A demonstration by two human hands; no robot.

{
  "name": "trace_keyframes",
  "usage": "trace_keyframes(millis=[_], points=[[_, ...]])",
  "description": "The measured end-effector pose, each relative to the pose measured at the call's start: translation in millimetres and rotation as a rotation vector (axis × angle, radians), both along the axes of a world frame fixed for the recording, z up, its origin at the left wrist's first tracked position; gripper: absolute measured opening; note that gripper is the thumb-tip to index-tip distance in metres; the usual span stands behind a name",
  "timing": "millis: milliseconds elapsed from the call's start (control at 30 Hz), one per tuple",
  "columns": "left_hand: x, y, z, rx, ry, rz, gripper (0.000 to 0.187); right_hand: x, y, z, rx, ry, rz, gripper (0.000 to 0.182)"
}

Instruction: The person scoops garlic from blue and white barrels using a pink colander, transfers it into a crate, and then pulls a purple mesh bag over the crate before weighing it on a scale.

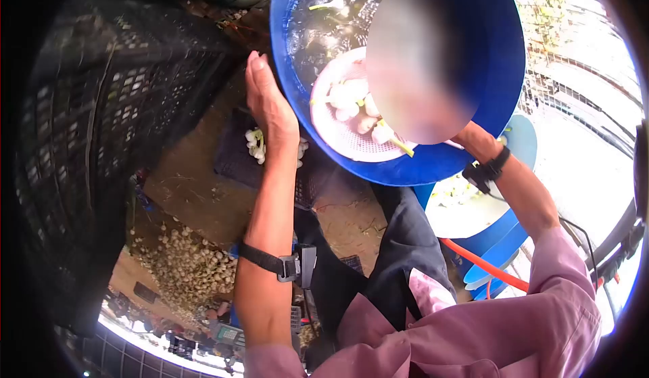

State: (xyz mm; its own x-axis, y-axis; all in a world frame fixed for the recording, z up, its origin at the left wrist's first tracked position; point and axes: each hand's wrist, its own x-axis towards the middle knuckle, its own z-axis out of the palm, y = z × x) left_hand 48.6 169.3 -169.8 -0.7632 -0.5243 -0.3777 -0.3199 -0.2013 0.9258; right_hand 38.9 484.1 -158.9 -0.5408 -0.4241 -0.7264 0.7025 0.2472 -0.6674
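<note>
A blue tub (pixel 399 173) holds water with several white bulbs (pixel 335 3) on short green stems, like fresh garlic, floating in it. Inside its near side sits a pink colander (pixel 324 122) with more of these bulbs (pixel 348 96) in it. My left hand (pixel 270 97) lies against the outside of the tub's left wall, fingers stretched out and holding nothing. My right hand (pixel 466 131) reaches over the near right rim at the colander's right edge. A blurred patch hides its fingers, so I cannot tell what they hold.
A tall black slatted crate (pixel 128 87) stands on the left. Bulbs rest on a dark crate (pixel 233 145) below the tub. A heap of bulbs (pixel 186 263) lies on the floor, lower left. A white basin (pixel 460 219) and an orange hose (pixel 483 264) are on the right.
</note>
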Motion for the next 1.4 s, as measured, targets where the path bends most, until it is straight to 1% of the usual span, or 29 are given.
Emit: trace_keyframes(millis=[33,100,133,200,267,333,367,433,500,533,567,600,633,700,733,767,800,833,900,933,967,1000,1033,1067,1167,1200,1300,1333,1400], points=[[12.6,-5.3,8.7,0.014,-0.012,0.056,0.068,3.8,-1.7,22.8,0.042,-0.011,0.000,0.051],[48.6,-35.5,18.6,0.088,-0.016,0.048,0.077,16.3,-19.0,72.1,0.174,0.060,-0.009,0.045],[68.7,-48.3,25.5,0.103,-0.019,0.095,0.075,25.7,-24.9,95.4,0.209,0.156,0.045,0.043],[111.0,-73.8,33.5,0.132,-0.039,0.259,0.073,41.5,-41.6,133.7,0.207,0.316,0.131,0.047],[155.9,-99.0,41.1,0.161,-0.069,0.420,0.072,72.8,-61.0,157.9,0.162,0.381,0.076,0.052],[205.9,-127.3,40.9,0.158,-0.103,0.514,0.073,121.9,-81.7,149.4,0.120,0.425,-0.101,0.059],[229.4,-136.8,43.2,0.140,-0.117,0.555,0.073,150.8,-102.3,139.8,0.044,0.448,-0.253,0.062],[270.9,-153.5,43.7,0.111,-0.136,0.614,0.074,180.7,-152.8,125.0,0.243,0.917,0.035,0.059],[297.1,-163.5,42.8,0.086,-0.192,0.641,0.073,214.8,-203.9,61.6,0.360,1.140,0.179,0.067],[304.3,-170.8,41.9,0.070,-0.225,0.647,0.074,210.0,-212.9,22.6,0.535,1.218,0.452,0.079],[309.8,-178.4,43.5,0.047,-0.243,0.656,0.074,211.1,-232.4,-11.0,0.566,1.209,0.361,0.086],[314.4,-186.9,46.5,0.004,-0.232,0.675,0.073,200.7,-248.3,-23.8,0.572,1.244,0.305,0.079],[319.2,-193.4,50.8,-0.036,-0.230,0.684,0.072,199.6,-261.3,-27.6,0.588,1.266,0.248,0.073],[325.1,-195.1,52.3,-0.078,-0.241,0.658,0.069,201.0,-259.3,-13.6,0.415,1.314,0.196,0.079],[319.9,-195.8,48.7,-0.068,-0.227,0.624,0.067,184.0,-249.1,2.4,0.365,1.368,0.165,0.082],[306.4,-188.2,42.5,-0.052,-0.196,0.591,0.065,177.1,-243.0,23.8,0.291,1.448,0.076,0.078],[285.0,-172.8,52.0,-0.154,-0.203,0.501,0.063,171.6,-227.6,59.2,0.274,1.380,0.039,0.074],[256.7,-154.7,59.9,-0.160,-0.178,0.413,0.062,167.9,-212.0,87.8,0.241,1.306,-0.004,0.071],[211.4,-123.6,74.9,-0.202,-0.151,0.248,0.061,158.3,-177.3,108.7,-0.203,0.940,-0.528,0.066],[183.8,-109.3,69.3,-0.275,-0.103,0.209,0.056,132.1,-156.8,130.5,0.119,1.274,-0.382,0.062],[151.8,-91.7,79.6,-0.330,-0.062,0.118,0.052,114.4,-133.0,152.5,0.399,1.228,-0.361,0.064],[116.0,-76.9,78.3,-0.142,-0.034,0.126,0.051,90.9,-109.8,149.2,0.637,1.302,-0.287,0.063],[85.0,-59.3,79.6,-0.225,-0.041,0.014,0.054,70.0,-75.7,135.8,0.793,1.277,-0.268,0.064],[55.7,-38.9,86.1,-0.168,-0.024,-0.046,0.060,47.6,-51.6,121.9,0.968,1.197,-0.279,0.068],[-8.3,-4.5,43.5,-0.296,-0.084,-0.182,0.068,-12.8,51.6,22.9,1.157,1.196,-0.240,0.073],[-22.7,1.9,17.2,-0.422,-0.074,-0.210,0.069,-31.7,77.1,-5.3,1.177,1.211,-0.200,0.072],[-47.8,29.1,9.1,-0.479,-0.191,-0.268,0.065,-88.7,127.6,-65.2,1.168,1.285,-0.038,0.071],[-49.0,37.3,0.3,-0.682,-0.250,-0.215,0.061,-106.8,132.8,-78.4,1.141,1.278,-0.002,0.069],[-51.5,43.0,0.6,-0.726,-0.278,-0.206,0.061,-144.0,140.1,-113.5,1.121,1.213,-0.020,0.067]])
